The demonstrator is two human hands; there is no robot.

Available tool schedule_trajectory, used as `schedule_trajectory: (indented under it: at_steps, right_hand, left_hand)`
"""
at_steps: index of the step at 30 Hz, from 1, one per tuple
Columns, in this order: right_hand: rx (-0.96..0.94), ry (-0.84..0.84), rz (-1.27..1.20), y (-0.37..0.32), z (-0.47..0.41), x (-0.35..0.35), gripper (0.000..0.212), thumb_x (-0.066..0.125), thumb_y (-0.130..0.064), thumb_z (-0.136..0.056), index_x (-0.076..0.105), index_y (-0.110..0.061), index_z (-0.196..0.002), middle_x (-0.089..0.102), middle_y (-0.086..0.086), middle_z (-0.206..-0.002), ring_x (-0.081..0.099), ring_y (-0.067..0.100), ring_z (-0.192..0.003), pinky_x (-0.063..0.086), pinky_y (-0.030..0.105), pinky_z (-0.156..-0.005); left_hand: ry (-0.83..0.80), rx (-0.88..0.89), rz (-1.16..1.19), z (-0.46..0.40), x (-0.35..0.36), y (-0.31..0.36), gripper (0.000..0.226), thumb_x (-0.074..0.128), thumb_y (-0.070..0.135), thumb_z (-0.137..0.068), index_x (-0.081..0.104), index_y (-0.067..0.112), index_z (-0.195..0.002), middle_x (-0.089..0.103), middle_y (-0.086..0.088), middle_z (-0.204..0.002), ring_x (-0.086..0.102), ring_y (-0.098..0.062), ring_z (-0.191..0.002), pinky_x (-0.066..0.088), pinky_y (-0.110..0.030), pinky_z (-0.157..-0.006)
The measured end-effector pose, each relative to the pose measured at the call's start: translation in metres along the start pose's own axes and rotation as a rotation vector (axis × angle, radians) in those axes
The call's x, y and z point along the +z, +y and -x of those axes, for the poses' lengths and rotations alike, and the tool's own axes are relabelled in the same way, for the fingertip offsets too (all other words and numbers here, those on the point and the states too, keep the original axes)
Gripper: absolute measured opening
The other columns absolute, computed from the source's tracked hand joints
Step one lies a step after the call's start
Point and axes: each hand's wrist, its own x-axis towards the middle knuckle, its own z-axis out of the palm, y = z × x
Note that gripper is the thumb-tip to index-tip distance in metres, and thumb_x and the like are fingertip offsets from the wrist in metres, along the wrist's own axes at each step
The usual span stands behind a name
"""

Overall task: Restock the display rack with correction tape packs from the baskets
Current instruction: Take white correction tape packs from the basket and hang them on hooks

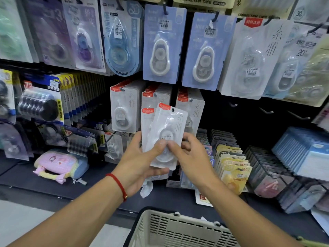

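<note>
My left hand (142,161) grips a small stack of white correction tape packs (167,132) with red top labels, held upright in front of the rack. My right hand (188,155) pinches the front pack of that stack, tilted a little to the right. Behind the stack, three hooks carry rows of the same white packs (122,109). To their right, bare hooks (267,111) stick out of the dark back panel. A beige plastic basket (178,229) stands below my arms at the bottom edge; its contents are hidden.
Blue and white tape packs (162,43) hang on the upper row. Yellow and blue packs (233,163) stand in trays on the shelf at right. A pink pouch (57,164) lies on the shelf at left. Black refill packs (41,102) hang at far left.
</note>
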Motion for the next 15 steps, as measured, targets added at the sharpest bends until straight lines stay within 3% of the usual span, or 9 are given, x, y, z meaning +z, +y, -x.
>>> schedule_trajectory:
  at_steps: [3,6,10,15]
  right_hand:
    - [-0.054,0.126,-0.051,0.000,-0.005,-0.003,0.017,0.071,-0.029,-0.099,0.062,-0.032,-0.114,0.077,-0.016,-0.107,0.074,0.002,-0.097,0.062,0.028,-0.087]
    - [-0.080,0.246,-0.097,-0.008,-0.015,-0.015,0.020,0.067,-0.027,-0.102,0.061,-0.030,-0.121,0.078,-0.011,-0.107,0.074,0.003,-0.097,0.059,0.020,-0.077]
    - [-0.054,0.296,0.003,-0.014,-0.022,-0.028,0.030,0.064,-0.030,-0.104,0.060,-0.025,-0.133,0.079,-0.006,-0.105,0.075,0.009,-0.097,0.061,0.038,-0.089]
    - [-0.088,0.310,0.036,-0.011,-0.021,-0.031,0.032,0.067,-0.036,-0.102,0.065,-0.024,-0.132,0.080,-0.010,-0.101,0.076,0.006,-0.093,0.061,0.034,-0.083]
  left_hand:
    - [0.053,0.008,0.026,-0.003,-0.003,0.002,0.039,0.078,0.037,-0.090,0.063,0.034,-0.126,0.076,-0.002,-0.125,0.077,-0.032,-0.107,0.064,-0.047,-0.076]
    - [0.141,0.033,0.034,-0.005,-0.010,0.005,0.023,0.071,0.031,-0.099,0.069,0.040,-0.120,0.075,0.006,-0.126,0.074,-0.028,-0.113,0.065,-0.047,-0.074]
    - [0.170,0.044,0.011,-0.004,-0.014,0.005,0.020,0.070,0.029,-0.100,0.071,0.042,-0.116,0.074,0.008,-0.127,0.071,-0.028,-0.118,0.065,-0.048,-0.072]
    - [0.166,0.063,-0.016,-0.003,-0.017,0.007,0.018,0.069,0.030,-0.101,0.072,0.045,-0.112,0.075,0.008,-0.125,0.074,-0.028,-0.114,0.065,-0.045,-0.070]
